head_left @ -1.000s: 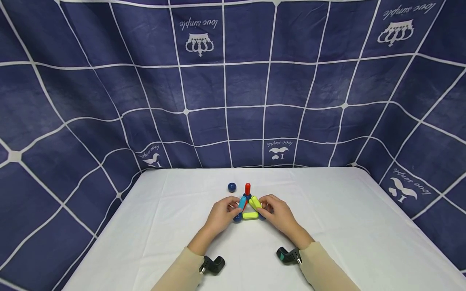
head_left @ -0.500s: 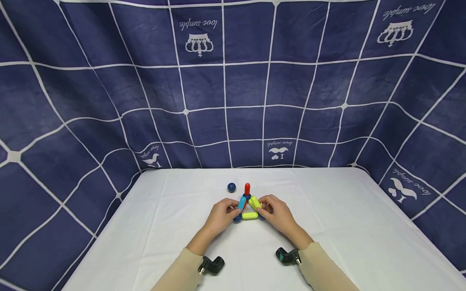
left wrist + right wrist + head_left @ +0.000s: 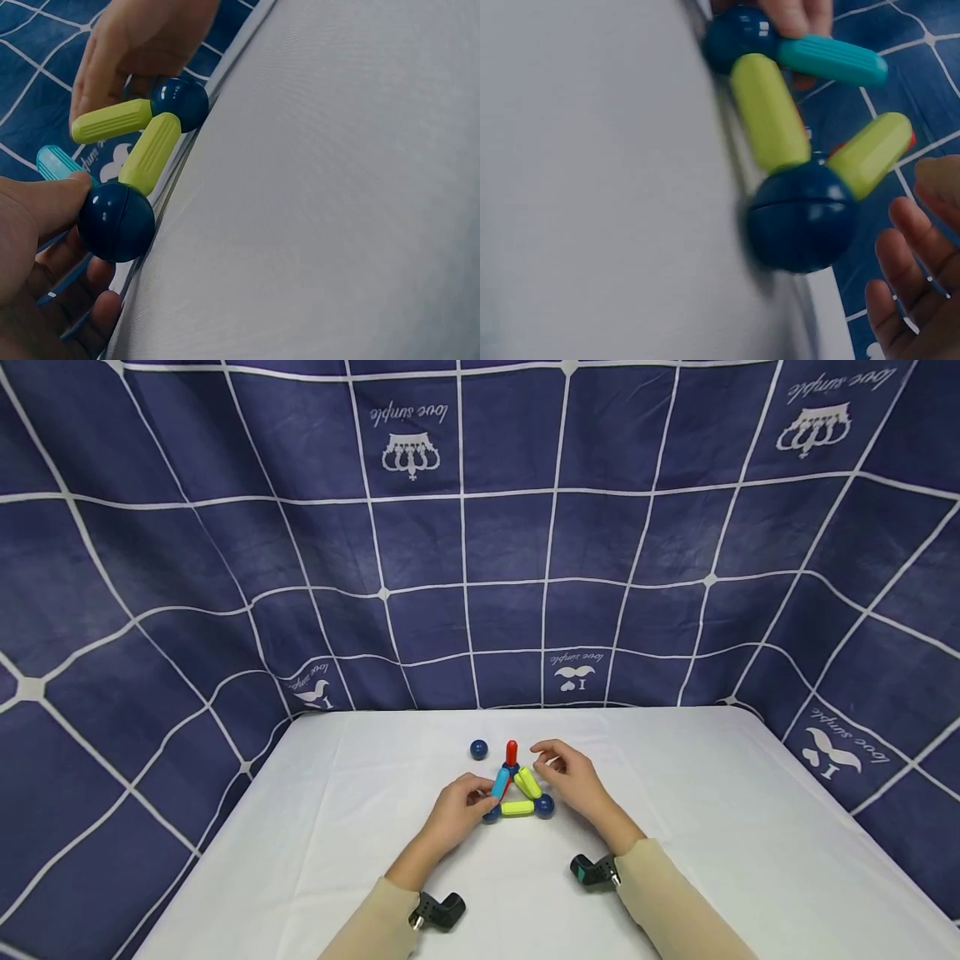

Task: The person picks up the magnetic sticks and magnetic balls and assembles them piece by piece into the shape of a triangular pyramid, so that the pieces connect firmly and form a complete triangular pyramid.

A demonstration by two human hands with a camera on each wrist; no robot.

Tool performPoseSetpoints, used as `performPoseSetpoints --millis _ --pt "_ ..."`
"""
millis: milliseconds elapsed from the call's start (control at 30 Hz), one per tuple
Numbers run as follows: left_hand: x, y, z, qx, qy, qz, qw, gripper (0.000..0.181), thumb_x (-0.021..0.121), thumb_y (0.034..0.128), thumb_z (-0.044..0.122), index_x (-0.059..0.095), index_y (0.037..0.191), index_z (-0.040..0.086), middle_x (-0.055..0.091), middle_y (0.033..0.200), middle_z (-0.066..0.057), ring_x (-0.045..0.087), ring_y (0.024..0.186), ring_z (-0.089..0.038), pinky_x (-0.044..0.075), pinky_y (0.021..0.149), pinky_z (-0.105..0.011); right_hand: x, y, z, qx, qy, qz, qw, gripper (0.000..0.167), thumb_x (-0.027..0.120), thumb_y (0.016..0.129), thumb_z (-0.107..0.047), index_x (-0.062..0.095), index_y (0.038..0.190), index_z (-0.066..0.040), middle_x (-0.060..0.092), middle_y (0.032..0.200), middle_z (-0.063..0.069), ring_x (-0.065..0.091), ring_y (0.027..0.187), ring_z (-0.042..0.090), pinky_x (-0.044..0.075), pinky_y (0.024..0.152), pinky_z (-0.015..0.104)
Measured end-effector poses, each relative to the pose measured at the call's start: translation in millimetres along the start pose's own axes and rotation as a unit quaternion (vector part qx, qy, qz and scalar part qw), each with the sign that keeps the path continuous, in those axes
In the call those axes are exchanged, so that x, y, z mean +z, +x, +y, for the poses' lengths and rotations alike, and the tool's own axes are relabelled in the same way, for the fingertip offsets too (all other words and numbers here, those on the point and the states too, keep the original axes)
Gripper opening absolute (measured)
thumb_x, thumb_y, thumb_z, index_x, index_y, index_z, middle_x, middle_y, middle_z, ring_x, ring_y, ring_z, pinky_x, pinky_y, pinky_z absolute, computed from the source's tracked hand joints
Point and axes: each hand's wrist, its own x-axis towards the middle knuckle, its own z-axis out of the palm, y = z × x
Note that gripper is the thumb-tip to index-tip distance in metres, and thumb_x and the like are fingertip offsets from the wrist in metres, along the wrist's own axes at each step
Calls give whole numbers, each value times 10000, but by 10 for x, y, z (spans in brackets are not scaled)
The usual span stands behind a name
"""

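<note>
In the head view, magnetic rods and dark blue balls stand joined in a triangle on the table. My left hand (image 3: 452,810) pinches the light-blue rod (image 3: 500,783), which leans up from the left ball (image 3: 116,223). My right hand (image 3: 573,777) is just right of the build, apart from it, fingers loosely bent and holding nothing. A yellow-green rod (image 3: 874,154) slants up from the right ball (image 3: 544,807). Another yellow-green rod (image 3: 517,808) lies between the two front balls. At the rear, a red rod (image 3: 512,752) points upward from a ball partly hidden by other rods.
A loose dark blue ball (image 3: 478,749) lies behind the build, to its left. White cloth covers the table (image 3: 360,827). A navy checked curtain (image 3: 510,543) rises at the far edge and both sides. Each wrist wears a small black camera.
My right hand has let go of the slanted yellow-green rod and moved slightly up and to the right, uncovering the right ball. My left hand has kept its grip on the light-blue rod.
</note>
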Motion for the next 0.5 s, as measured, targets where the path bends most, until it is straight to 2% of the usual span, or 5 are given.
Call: performPoseSetpoints --millis 233,367,500 --pt "-17 13 -7 99 -24 -13 9999 224 725 917 187 730 1125 105 636 960 8 543 817 -102 461 700 -204 -18 316 -152 17 -153 -460 9988 254 638 979 -190 695 1227 -193 706 1058 58 607 823 154 494 739 275" --pt "-14 12 -17 122 -33 -36 9999 216 721 921 192 729 1120 111 633 959 8 542 818 -99 459 697 -205 19 391 -185 13 -145 -759 9970 233 632 986 -196 719 1202 -197 728 1110 39 610 811 152 507 744 283" --pt "-8 9 -14 151 -19 -17 9999 206 717 925 197 731 1114 118 631 955 15 542 811 -91 460 689 -202 51 405 -198 91 -107 -802 9967 194 652 974 -197 747 1142 -198 736 1140 21 590 814 157 497 758 286"
